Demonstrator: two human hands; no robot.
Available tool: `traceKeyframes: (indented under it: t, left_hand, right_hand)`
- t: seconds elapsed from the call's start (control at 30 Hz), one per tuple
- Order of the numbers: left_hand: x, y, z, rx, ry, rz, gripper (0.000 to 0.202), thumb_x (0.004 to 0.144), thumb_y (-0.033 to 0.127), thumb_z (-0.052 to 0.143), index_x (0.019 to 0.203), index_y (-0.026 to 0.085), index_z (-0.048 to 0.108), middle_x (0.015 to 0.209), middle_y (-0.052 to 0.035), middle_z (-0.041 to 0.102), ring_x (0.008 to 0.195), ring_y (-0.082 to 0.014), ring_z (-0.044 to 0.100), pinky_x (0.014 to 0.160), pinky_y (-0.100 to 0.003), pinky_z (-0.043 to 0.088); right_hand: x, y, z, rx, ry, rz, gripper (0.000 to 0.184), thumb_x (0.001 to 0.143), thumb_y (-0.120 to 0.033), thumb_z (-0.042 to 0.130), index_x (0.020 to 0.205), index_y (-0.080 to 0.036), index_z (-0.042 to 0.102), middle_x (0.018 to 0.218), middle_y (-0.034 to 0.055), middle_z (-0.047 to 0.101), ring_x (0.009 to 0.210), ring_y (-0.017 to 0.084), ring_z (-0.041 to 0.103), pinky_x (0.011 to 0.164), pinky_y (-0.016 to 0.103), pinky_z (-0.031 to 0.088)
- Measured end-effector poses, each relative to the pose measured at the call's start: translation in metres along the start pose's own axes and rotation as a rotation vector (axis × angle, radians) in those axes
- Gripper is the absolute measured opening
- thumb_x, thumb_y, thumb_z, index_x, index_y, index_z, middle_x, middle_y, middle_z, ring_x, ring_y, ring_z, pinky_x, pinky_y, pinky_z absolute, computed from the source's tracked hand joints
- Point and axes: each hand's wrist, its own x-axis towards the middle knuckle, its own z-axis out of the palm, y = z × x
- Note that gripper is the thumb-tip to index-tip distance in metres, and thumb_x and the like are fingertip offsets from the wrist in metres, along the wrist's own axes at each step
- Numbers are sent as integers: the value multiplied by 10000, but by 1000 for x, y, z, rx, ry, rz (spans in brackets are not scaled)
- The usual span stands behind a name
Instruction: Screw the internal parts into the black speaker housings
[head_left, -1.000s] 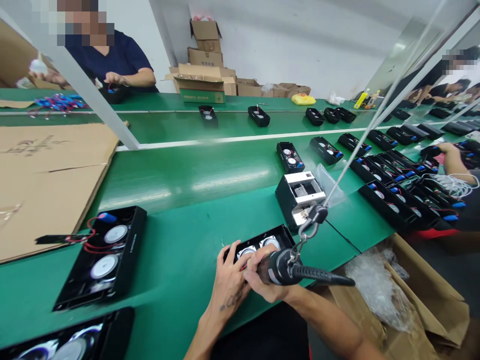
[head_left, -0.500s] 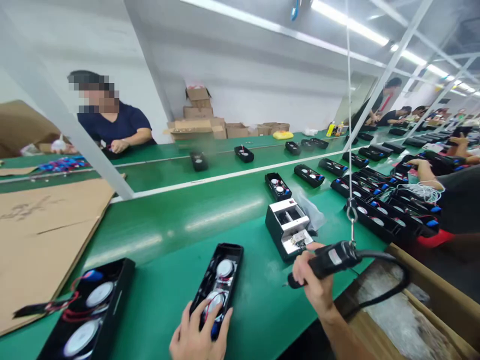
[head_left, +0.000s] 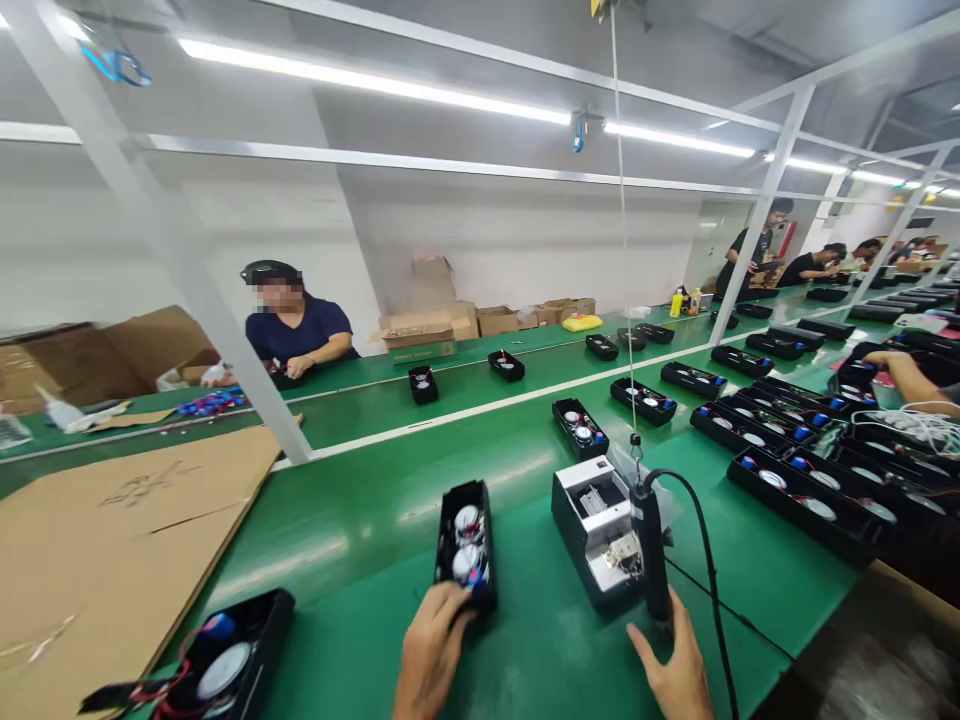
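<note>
speaker case (head_left: 466, 540) stretches away from left hand (head_left: 431, 650), which touches its near end

surface (head_left: 360, 560) – glossy green, white stripe | speaker housing (head_left: 466, 545) – black, silver-white cones, red wires, blue part | screwdriver (head_left: 651, 545) – black, black cable | feeder box (head_left: 596, 530) – black shell, white top | cardboard sheet (head_left: 112, 540) – plain brown
</note>
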Motion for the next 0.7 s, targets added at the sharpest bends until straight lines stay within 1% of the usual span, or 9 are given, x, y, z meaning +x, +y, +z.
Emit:
traceKeyframes:
  t: [0.1, 0.13, 0.2, 0.27, 0.33, 0.4, 0.47, 0.6, 0.7]
  left_hand:
    - [86, -9, 47, 12, -43, -41, 402, 1122, 489, 507, 991, 218, 775, 934, -42, 776, 849, -208, 784, 785, -363, 684]
    - [112, -10, 62, 18, -57, -58, 324, 1100, 474, 593, 1096, 196, 759, 1036, -51, 775, 922, -206, 770, 841, -385, 675]
    - [152, -10, 86, 28, -75, -81, 345, 1070, 453, 678, 1300, 196, 698, 1287, -90, 733, 1085, -218, 736, 940, -435, 654]
    - [172, -6, 97, 43, -78, -98, 404, 1064, 456, 686, 1375, 198, 667, 1388, -105, 693, 1185, -253, 713, 995, -481, 640]
    - [170, -4, 92, 74, -78, -121, 397, 1085, 458, 647, 1383, 197, 669, 1425, -107, 679, 1258, -278, 693, 1049, -514, 619]
    - [146, -5, 67, 126, -84, -162, 358, 1111, 406, 573, 1396, 217, 678, 1468, -109, 664, 1333, -290, 661, 1148, -559, 556]
    - [103, -11, 23, 199, -89, -229, 401, 1088, 319, 497, 1442, 246, 670, 1496, -112, 654, 1388, -311, 627, 1243, -618, 453]
    - [-9, -36, -95, 434, -47, -454, 611, 932, 301, 533, 1530, 204, 614, 1428, -190, 673, 1390, -445, 578, 1189, -807, 376]
    - [-80, -58, -172, 803, -85, -593, 632, 850, 348, 542, 1445, 192, 689, 1276, -197, 743, 1294, -506, 624, 1107, -741, 475]
  right_hand:
    - [-2, 22, 7, -71, -7, -57, 804, 882, -727, 688, 1486, -213, 557, 1508, 196, 673, 1417, 470, 639, 1194, 626, 530]
    - [-1, 26, 8, -88, -17, -72, 785, 888, -722, 684, 1485, -227, 563, 1503, 183, 682, 1418, 463, 643, 1189, 618, 540]
    - [1, 30, 8, -128, -27, -82, 787, 873, -731, 692, 1476, -237, 579, 1502, 174, 691, 1433, 470, 637, 1190, 627, 541]
    - [3, 31, 6, -150, -33, -63, 804, 865, -754, 680, 1466, -228, 589, 1506, 184, 693, 1439, 480, 633, 1202, 645, 525]
    - [3, 31, 3, -142, -38, -29, 839, 853, -788, 654, 1451, -202, 589, 1474, 208, 711, 1393, 483, 667, 1190, 651, 529]
    - [2, 30, 0, -129, -57, -1, 871, 836, -811, 648, 1444, -190, 585, 1431, 217, 735, 1342, 476, 702, 1150, 632, 560]
    - [1, 30, -5, -139, -67, 22, 886, 824, -825, 659, 1448, -200, 587, 1424, 213, 741, 1330, 472, 708, 1105, 610, 588]
    - [0, 29, -11, -166, -78, 74, 938, 808, -860, 663, 1468, -198, 581, 1464, 227, 706, 1339, 496, 686, 1091, 635, 578]
    - [2, 24, -13, -164, -90, 91, 961, 815, -858, 671, 1483, -177, 563, 1438, 236, 695, 1283, 491, 699, 1100, 663, 558]
